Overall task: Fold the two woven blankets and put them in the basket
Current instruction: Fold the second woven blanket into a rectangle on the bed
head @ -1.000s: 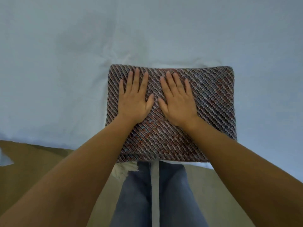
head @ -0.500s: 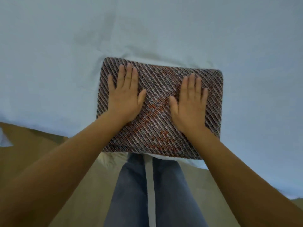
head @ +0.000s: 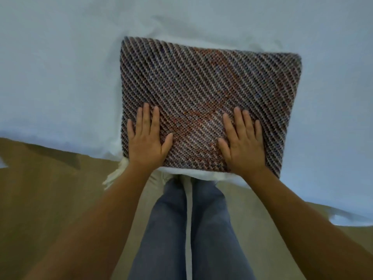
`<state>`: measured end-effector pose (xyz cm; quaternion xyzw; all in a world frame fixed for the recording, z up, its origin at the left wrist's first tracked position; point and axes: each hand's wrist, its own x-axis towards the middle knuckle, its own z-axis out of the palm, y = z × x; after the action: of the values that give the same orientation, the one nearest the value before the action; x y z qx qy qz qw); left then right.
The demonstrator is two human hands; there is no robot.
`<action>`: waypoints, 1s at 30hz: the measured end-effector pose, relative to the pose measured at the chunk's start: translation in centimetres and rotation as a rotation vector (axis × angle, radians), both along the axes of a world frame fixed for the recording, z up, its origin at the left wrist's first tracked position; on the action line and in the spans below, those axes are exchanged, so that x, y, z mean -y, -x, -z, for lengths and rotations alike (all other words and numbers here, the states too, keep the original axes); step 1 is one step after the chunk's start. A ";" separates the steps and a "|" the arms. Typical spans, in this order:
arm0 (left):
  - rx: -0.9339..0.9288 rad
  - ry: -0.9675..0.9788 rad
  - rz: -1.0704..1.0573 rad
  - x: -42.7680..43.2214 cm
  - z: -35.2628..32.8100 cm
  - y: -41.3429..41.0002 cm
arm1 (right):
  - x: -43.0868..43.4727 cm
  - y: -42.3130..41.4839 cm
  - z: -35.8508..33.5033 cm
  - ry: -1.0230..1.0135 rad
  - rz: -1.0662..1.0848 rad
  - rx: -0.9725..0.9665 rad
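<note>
The folded blanket (head: 207, 81) runs 9-to-3; left hand (head: 147, 142) and right hand (head: 244, 144) press its 6 o'clock edge, fingers (head: 146, 118) straight, gripping nothing.

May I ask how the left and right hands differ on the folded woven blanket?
The left hand lies close to the folded striped woven blanket's left edge; the right hand sits further from its right edge. The left hand's fingers point nearly ahead; the right hand's lean leftward. Both lie flat.
</note>
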<state>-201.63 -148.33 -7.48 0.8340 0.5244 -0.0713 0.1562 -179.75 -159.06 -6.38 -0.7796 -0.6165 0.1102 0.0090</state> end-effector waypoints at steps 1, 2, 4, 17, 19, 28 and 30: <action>0.000 0.006 0.001 -0.1 -0.1 0.1 | 0.1 -0.1 -0.1 0.012 0.019 0.003; 0.001 0.021 0.003 -0.2 -0.4 0.1 | 0.3 0.0 -0.3 0.025 0.047 -0.007; 0.023 0.046 -0.001 -0.3 -1.1 0.1 | 0.4 0.1 -1.0 0.035 0.098 -0.052; 0.716 0.769 -0.597 -8.2 -6.1 -0.7 | -2.2 -3.0 -4.4 -0.063 0.990 -0.845; 0.755 0.968 -0.681 -7.6 -6.7 -1.2 | -2.2 -2.5 -5.1 -0.048 1.057 -0.875; 0.566 0.974 -0.459 1.2 -12.2 -3.4 | 12.6 0.3 -11.7 -0.188 1.301 -0.829; 0.525 1.026 -0.340 5.3 -14.0 -5.0 | 19.3 1.7 -13.6 -0.269 1.408 -0.831</action>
<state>-196.65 -153.63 6.51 0.5461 0.4930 -0.0808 0.6725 -181.41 -178.33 7.25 -0.8711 0.0618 0.2833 0.3963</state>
